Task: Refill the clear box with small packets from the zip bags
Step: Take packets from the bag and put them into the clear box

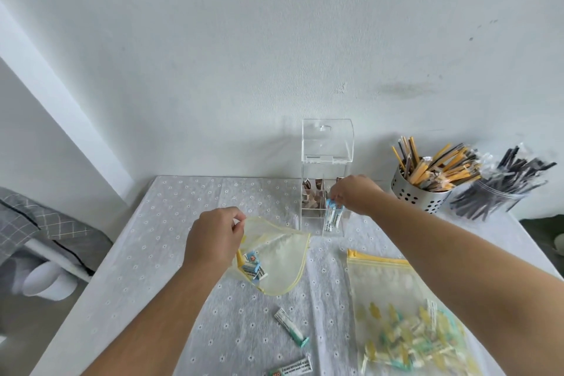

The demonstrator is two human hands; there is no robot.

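The clear box (326, 143) stands at the table's far side with its lid tipped up; brown packets fill a rear compartment. My right hand (355, 194) pinches several blue-and-white packets (333, 217) and holds them in the box's front right compartment. My left hand (215, 238) pinches the rim of an open yellow-edged zip bag (283, 259), holding it up; a few blue packets (254, 265) lie inside it. A second zip bag (403, 311), with many green and yellow packets, lies flat at the right under my forearm.
Two loose green-tipped packets lie near the front edge, one (291, 327) ahead of the other (291, 369). A perforated metal cup of yellow sticks (419, 189) and a clear cup of black sticks (500, 192) stand at the right. A grey cushion (45, 229) lies left of the table.
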